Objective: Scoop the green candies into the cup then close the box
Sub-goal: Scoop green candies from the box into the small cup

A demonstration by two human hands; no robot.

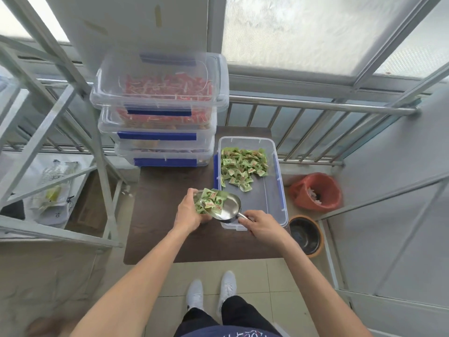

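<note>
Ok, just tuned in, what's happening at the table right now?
A person is tipping a metal scoop, held by its handle in the right hand, over a cup gripped in the left hand. Green candies crowd the scoop's lip and the cup's mouth. Many more lie in the open box on the table, so scooping isn't finished and the box is not yet closed.

L hand [188, 212] grips clear cup [198, 196], mostly hidden by fingers. R hand [260, 223] pinches handle of metal scoop [230, 205]. Scoop tipped, mouth at cup rim, green candies [210, 201] piled btwn the two. Open clear box [264, 198] just right of scoop, more candies at far end, near end bare. All on dark table [158, 227]. 3 stacked lidded boxes [158, 93] back-left. Red bucket [315, 190] & black bin [305, 233] on floor, right.
</note>
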